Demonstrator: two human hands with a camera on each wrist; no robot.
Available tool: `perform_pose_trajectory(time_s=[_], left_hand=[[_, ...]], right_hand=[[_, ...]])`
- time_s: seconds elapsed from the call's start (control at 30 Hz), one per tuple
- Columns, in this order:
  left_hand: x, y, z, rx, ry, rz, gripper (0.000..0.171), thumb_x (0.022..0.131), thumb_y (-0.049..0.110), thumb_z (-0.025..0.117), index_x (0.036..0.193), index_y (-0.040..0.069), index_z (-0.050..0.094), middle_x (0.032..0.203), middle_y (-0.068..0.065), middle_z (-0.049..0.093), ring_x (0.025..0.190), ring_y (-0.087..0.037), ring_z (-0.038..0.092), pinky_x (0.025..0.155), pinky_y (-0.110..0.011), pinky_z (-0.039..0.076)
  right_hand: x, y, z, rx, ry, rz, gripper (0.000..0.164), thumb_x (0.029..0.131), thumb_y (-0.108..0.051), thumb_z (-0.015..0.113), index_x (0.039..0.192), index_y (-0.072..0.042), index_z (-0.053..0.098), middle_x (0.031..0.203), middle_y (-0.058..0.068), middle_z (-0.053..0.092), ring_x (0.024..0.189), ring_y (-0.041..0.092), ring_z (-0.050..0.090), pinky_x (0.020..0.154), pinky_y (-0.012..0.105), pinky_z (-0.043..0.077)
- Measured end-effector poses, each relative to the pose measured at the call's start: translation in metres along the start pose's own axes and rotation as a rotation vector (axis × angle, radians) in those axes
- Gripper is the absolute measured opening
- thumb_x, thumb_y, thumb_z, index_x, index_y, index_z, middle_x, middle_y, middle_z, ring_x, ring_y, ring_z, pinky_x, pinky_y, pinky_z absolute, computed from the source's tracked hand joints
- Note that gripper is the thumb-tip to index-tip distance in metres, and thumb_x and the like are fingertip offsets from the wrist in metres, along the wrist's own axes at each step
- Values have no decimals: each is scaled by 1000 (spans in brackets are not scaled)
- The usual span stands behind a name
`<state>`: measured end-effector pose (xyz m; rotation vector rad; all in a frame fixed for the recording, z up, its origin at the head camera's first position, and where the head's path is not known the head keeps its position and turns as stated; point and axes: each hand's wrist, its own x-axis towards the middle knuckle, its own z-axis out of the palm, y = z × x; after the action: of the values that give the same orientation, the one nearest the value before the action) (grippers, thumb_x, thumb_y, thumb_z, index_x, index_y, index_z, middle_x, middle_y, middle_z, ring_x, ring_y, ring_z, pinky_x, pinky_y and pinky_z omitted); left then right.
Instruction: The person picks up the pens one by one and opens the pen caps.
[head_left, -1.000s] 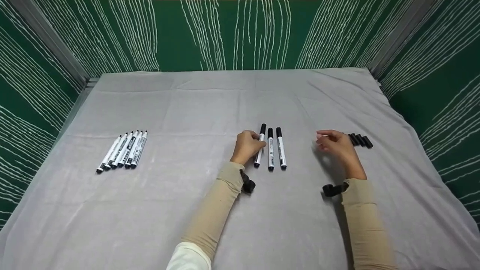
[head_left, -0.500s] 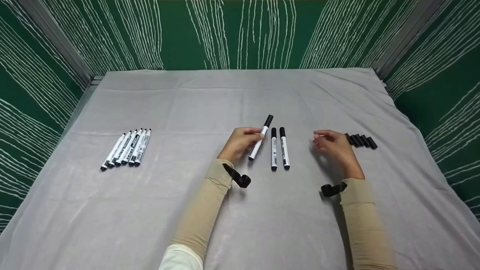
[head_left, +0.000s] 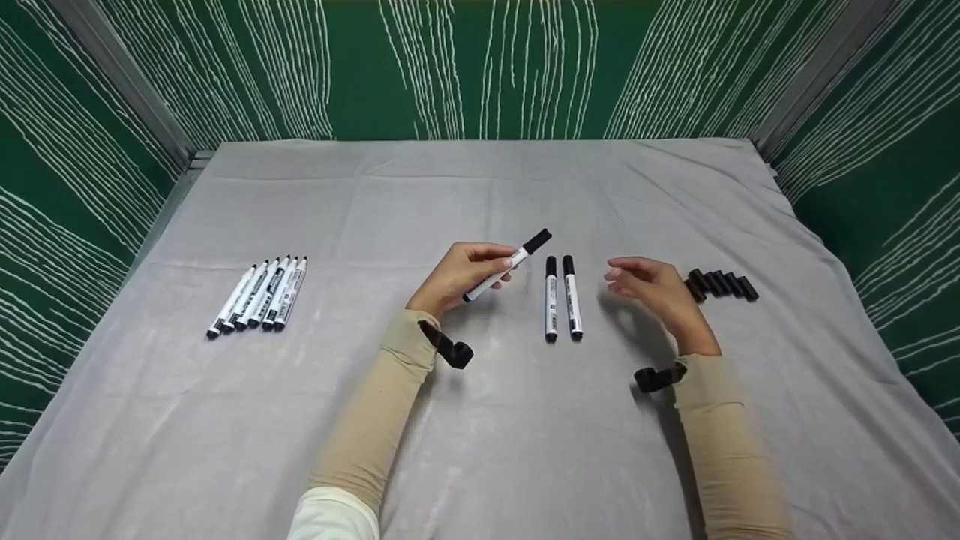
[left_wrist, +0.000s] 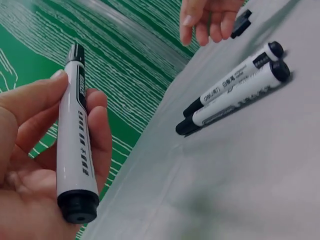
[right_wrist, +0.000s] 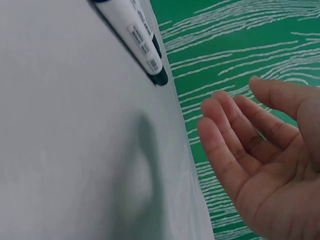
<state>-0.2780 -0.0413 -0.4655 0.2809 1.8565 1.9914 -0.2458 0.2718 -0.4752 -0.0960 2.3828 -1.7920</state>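
My left hand (head_left: 456,276) grips a white marker with a black cap (head_left: 507,265) and holds it tilted above the grey cloth; the left wrist view shows the same marker (left_wrist: 75,145) lying across my fingers. Two more capped markers (head_left: 560,297) lie side by side on the cloth just to its right, also seen as the two markers (left_wrist: 235,90). My right hand (head_left: 646,283) hovers empty with relaxed fingers between those markers and a row of loose black caps (head_left: 721,284). In the right wrist view my right hand (right_wrist: 260,165) shows an empty palm.
Several uncapped white markers (head_left: 259,295) lie in a row at the left of the grey cloth-covered table (head_left: 480,420). Green patterned walls (head_left: 480,67) enclose the table at the back and on both sides.
My left hand lifted the leftmost of the three central markers off the cloth and swung it to a slant. The right hand drifted slightly left.
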Motion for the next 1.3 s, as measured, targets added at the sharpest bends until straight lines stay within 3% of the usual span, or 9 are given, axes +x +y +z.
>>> perform_pose_trajectory(time_s=[0.23, 0.4, 0.57, 0.67, 0.83, 0.97, 1.13, 1.3], left_hand=[[-11, 16, -16, 228, -80, 75, 26, 88, 12, 69, 113, 5, 71, 101, -12, 71, 80, -13, 64, 75, -30, 53], [-17, 28, -24, 357, -110, 127, 25, 88, 12, 69, 112, 7, 72, 97, -7, 71, 79, -15, 61, 70, -24, 52], [-27, 40, -25, 480, -109, 174, 23, 87, 13, 70, 109, 9, 74, 92, -3, 69, 73, -12, 55, 64, -25, 46], [-30, 44, -23, 555, -112, 216, 22, 87, 15, 71, 108, 11, 75, 92, -3, 69, 73, -9, 53, 63, -23, 43], [-32, 47, -20, 661, -135, 288, 21, 87, 14, 70, 108, 11, 75, 97, -5, 71, 80, -10, 54, 73, -29, 48], [-34, 48, -18, 715, -154, 314, 21, 88, 12, 69, 108, 9, 74, 99, -6, 71, 81, -12, 56, 77, -37, 50], [-37, 52, -16, 765, -174, 338, 21, 89, 12, 68, 109, 9, 74, 101, -5, 71, 83, -13, 57, 80, -32, 50], [-40, 55, -15, 832, -180, 376, 21, 90, 11, 66, 109, 8, 73, 100, -5, 70, 84, -12, 58, 77, -26, 49]], right_hand=[[4, -14, 13, -20, -31, -53, 49, 92, -22, 65, 129, 8, 54, 104, -4, 68, 92, 4, 65, 83, 18, 52], [4, -25, 22, -104, -70, -124, 50, 90, -32, 67, 130, -5, 58, 112, -1, 68, 102, 2, 62, 88, 16, 48], [4, -39, 37, -139, -128, -257, 47, 91, -25, 67, 133, -8, 56, 124, 14, 63, 112, 13, 60, 94, 18, 47], [4, -49, 49, -161, -155, -337, 48, 89, -21, 68, 134, -8, 56, 126, 15, 62, 114, 21, 60, 96, 21, 47], [4, -60, 65, -272, -171, -470, 49, 86, -17, 71, 132, -6, 57, 124, 14, 64, 108, 26, 64, 93, 30, 51], [5, -63, 72, -320, -174, -569, 44, 85, -13, 72, 126, -4, 62, 117, 14, 67, 98, 22, 66, 84, 25, 54], [7, -62, 78, -293, -175, -661, 33, 84, -9, 71, 117, -4, 68, 107, 11, 70, 88, 15, 66, 75, 17, 54], [7, -61, 84, -326, -141, -732, 25, 85, -8, 71, 109, -7, 72, 101, 7, 71, 84, 16, 67, 73, 16, 53]])
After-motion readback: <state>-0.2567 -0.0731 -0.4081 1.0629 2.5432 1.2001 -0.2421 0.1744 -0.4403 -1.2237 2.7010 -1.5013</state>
